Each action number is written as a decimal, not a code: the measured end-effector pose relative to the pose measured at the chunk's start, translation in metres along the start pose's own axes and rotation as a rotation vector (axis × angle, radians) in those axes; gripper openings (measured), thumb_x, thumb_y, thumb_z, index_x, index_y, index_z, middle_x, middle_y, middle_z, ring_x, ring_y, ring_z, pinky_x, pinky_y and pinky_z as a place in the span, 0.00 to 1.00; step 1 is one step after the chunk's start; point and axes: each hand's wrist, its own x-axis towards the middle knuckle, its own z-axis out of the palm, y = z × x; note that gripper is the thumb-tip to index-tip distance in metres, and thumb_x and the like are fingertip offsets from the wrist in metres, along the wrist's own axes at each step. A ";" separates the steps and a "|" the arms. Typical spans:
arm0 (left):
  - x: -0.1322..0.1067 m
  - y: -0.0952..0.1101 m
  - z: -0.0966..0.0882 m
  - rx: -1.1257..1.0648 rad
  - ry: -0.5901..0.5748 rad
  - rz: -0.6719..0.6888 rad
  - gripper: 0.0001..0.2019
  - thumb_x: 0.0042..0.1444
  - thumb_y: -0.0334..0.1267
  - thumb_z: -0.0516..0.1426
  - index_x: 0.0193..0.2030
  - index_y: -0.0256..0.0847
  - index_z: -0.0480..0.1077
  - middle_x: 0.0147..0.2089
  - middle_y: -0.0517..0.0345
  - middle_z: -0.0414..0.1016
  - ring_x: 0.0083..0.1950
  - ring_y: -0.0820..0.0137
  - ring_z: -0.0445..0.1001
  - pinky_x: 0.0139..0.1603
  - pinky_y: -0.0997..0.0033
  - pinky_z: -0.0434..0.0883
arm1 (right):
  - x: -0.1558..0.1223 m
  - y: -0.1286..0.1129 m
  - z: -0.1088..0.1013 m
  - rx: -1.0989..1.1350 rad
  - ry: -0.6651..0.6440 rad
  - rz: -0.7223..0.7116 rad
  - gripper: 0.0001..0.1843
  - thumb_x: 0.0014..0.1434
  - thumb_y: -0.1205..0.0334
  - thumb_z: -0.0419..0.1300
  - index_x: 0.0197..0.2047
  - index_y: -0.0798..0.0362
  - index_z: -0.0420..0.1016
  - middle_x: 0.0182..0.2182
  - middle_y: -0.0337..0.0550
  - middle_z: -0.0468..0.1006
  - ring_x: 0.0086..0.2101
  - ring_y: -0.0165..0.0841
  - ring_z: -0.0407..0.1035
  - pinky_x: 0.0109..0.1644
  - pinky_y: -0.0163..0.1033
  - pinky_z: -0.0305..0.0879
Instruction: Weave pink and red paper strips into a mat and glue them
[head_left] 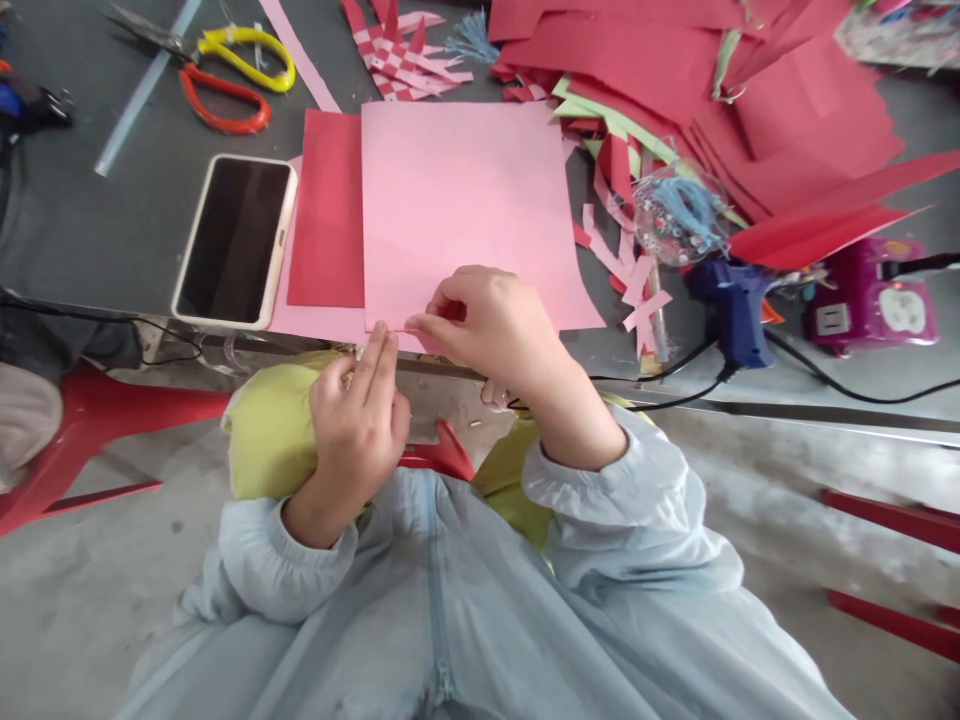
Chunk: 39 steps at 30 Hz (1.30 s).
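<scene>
A large sheet of pink paper (pixel 465 195) lies in front of me, with a narrow fold along its near edge at the left corner. My left hand (pixel 360 400) is at that corner, index and middle fingers stretched out and pressed on the edge, the others loosely bent. Just right of them my right hand (pixel 491 320) is curled in a pinch at the same edge, its thumb lying along the fold. Its fingertips are partly hidden. Under the sheet, a red paper (pixel 326 210) sticks out on the left, with more pink paper beneath.
A phone (pixel 236 240) and yellow-and-red scissors (pixel 232 80) lie to the left. Rightward are paper strips (pixel 637 285), a bag of beads (pixel 679 215), a blue glue gun (pixel 731 310) with cords, and a purple power socket (pixel 870 295). Red paper (pixel 630 65) and a woven piece (pixel 401 60) lie behind.
</scene>
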 end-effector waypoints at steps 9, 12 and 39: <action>-0.001 0.002 -0.002 0.050 0.014 -0.029 0.31 0.60 0.28 0.54 0.71 0.39 0.62 0.66 0.51 0.74 0.46 0.59 0.68 0.49 0.56 0.67 | 0.004 -0.001 -0.002 0.039 -0.042 0.047 0.14 0.56 0.60 0.67 0.23 0.53 0.70 0.27 0.42 0.76 0.29 0.31 0.64 0.35 0.40 0.56; -0.001 0.003 -0.004 0.053 0.014 -0.039 0.32 0.61 0.29 0.54 0.73 0.40 0.60 0.66 0.52 0.74 0.45 0.59 0.69 0.48 0.55 0.66 | 0.005 -0.001 -0.003 0.057 -0.059 0.058 0.15 0.56 0.60 0.68 0.22 0.52 0.69 0.26 0.41 0.76 0.28 0.31 0.64 0.35 0.40 0.57; 0.003 0.009 0.000 0.172 -0.033 -0.058 0.27 0.62 0.34 0.55 0.68 0.32 0.65 0.61 0.40 0.76 0.50 0.56 0.74 0.52 0.55 0.64 | 0.008 -0.003 -0.006 0.062 -0.109 0.069 0.14 0.54 0.62 0.66 0.21 0.52 0.66 0.25 0.40 0.74 0.28 0.30 0.63 0.34 0.39 0.56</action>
